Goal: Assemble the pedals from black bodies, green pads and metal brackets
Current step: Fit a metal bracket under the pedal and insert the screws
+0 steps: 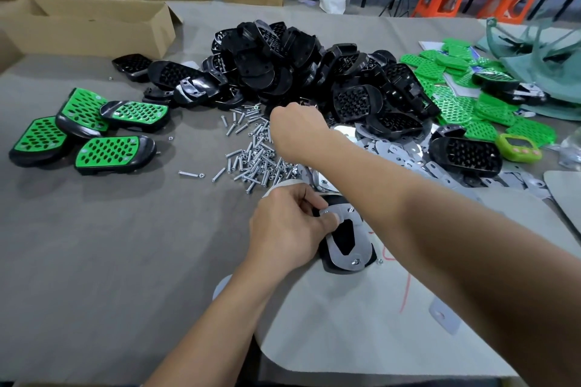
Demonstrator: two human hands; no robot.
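A: Where's the pedal (344,234)?
B: Close in front, bracket (361,253) on top, the left hand (289,229) pinching the bracket's edge.
A: Right hand (297,132)?
B: Over the screws (254,163), fingertips hidden, so I can't tell its grip. Keep the holes aligned.

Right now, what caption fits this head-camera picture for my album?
Left hand holds a metal bracket on a black body while the right hand reaches to the screws.

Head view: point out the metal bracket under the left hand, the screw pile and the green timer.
metal bracket (349,258), head view, its lower silver band.
screw pile (255,154), head view, middle of the heap.
green timer (518,147), head view, its front face.
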